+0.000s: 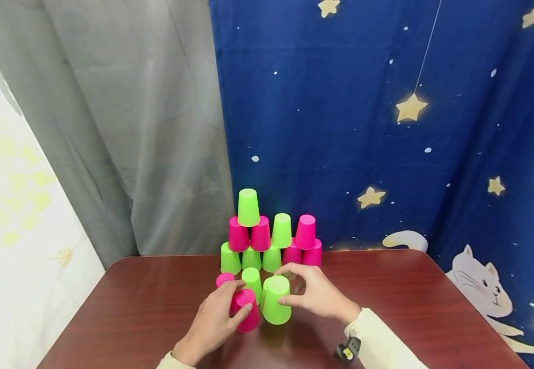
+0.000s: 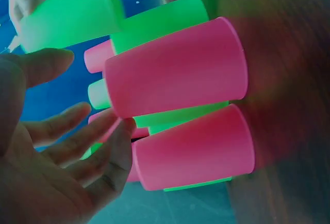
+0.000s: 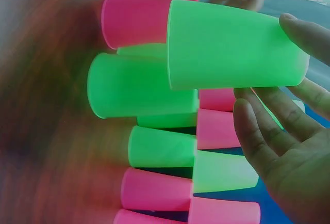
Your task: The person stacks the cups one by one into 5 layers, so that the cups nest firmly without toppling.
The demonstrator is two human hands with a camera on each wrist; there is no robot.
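My right hand holds an upside-down lime green cup between thumb and fingers; the right wrist view shows this cup raised off the table. On the left, my left hand is spread around an upside-down pink cup standing on the table. In the left wrist view its fingers look loosely extended, with fingertips close to the pink cup's narrow end; contact cannot be told. Another green cup and a second pink cup stand just behind, the latter partly hidden by the left hand.
Behind the hands rises a stack of upside-down pink and green cups, topped at left by a green cup. It stands near the far edge of the brown table. A grey curtain and a blue starry curtain hang behind.
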